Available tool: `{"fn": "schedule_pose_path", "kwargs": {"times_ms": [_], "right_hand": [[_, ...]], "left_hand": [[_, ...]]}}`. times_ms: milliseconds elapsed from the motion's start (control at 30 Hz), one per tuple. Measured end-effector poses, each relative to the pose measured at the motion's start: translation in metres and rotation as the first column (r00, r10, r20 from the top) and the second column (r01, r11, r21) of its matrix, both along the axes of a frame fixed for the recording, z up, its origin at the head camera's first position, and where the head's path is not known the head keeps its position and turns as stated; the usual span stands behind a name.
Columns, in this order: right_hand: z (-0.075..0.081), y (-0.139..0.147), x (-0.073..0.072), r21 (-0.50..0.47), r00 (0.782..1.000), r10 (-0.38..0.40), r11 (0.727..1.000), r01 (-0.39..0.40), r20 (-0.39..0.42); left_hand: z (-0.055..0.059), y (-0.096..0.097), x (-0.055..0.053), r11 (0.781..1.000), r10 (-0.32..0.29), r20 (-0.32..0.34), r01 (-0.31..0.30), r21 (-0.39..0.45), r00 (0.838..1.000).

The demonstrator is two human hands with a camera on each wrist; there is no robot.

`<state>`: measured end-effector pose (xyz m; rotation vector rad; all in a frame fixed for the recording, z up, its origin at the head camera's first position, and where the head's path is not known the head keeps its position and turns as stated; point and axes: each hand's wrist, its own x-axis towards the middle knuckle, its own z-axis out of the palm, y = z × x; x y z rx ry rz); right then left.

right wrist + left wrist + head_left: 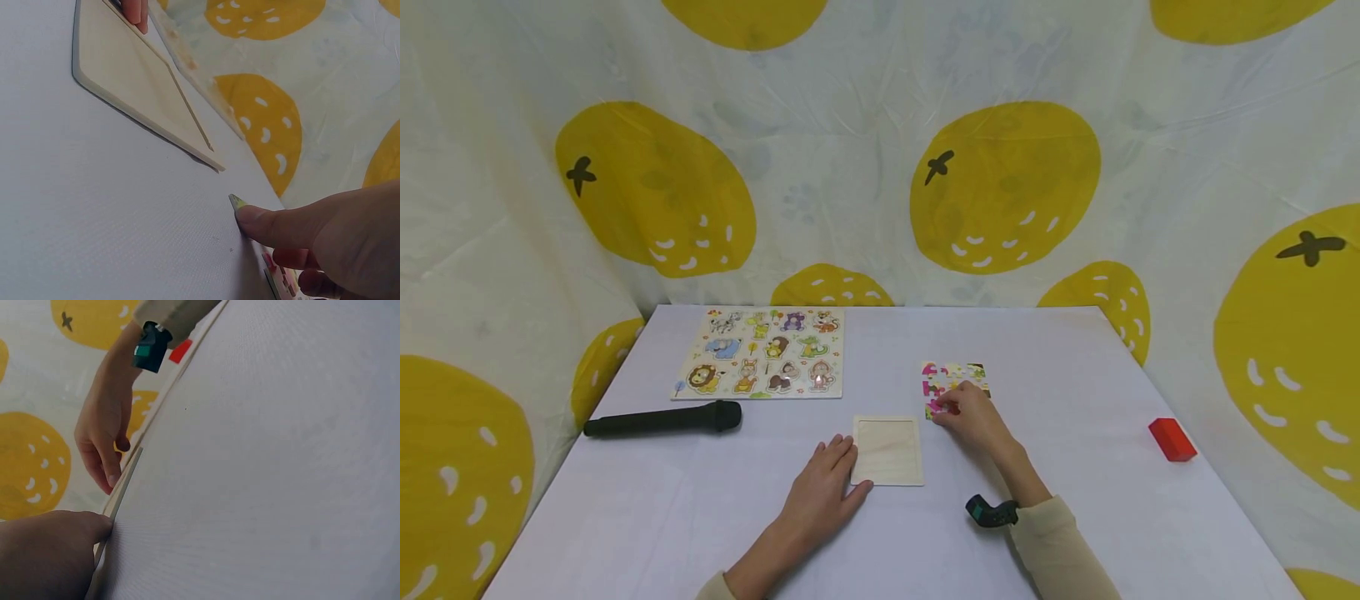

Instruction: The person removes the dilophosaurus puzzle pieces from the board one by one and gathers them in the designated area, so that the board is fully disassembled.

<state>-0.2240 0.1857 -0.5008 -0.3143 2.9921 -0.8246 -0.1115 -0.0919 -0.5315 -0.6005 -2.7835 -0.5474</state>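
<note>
A square wooden puzzle tray (887, 451) with a raised rim lies bare on the table. My left hand (822, 492) rests flat at its left side, fingers straight, fingertips and thumb against the rim. In the left wrist view the thumb of the left hand (56, 550) touches the tray's edge (128, 481). Up and to the right of the tray are colourful jigsaw pieces (955, 372), partly hidden by my right hand (976, 419). That hand pinches a puzzle piece (237, 201) at the near left corner of the group; its corner pokes out past the thumb in the right wrist view.
An animal picture board (760, 354) lies at the back left. In front of it is a black microphone (662, 418). A red block (1172, 439) sits near the right edge of the white table (1097, 375). A fruit-patterned curtain (850, 167) hangs behind.
</note>
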Motion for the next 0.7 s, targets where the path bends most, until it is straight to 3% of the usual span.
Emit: {"fn": "schedule_pose_path", "kwargs": {"times_ms": [300,467,633,700], "right_hand": [[0.000,-0.001,0.001,0.000,1.000,0.023,1.000,-0.023,-0.004],[0.004,-0.003,0.004,-0.031,1.000,0.012,0.999,-0.013,-0.028],[0.012,-0.010,0.005,-0.144,0.994,-0.062,0.988,0.049,-0.089],[0.017,-0.012,0.006,-0.179,0.988,-0.081,0.982,0.058,-0.128]], "left_hand": [[0.001,-0.003,-0.002,1.000,-0.003,0.018,0.002,0.008,1.000],[0.004,-0.006,-0.004,0.999,-0.001,0.089,-0.003,0.041,0.996],[0.017,-0.006,-0.012,0.994,0.031,0.151,-0.047,0.102,0.988],[0.025,-0.006,-0.016,0.993,0.046,0.139,-0.061,0.105,0.989]]}}
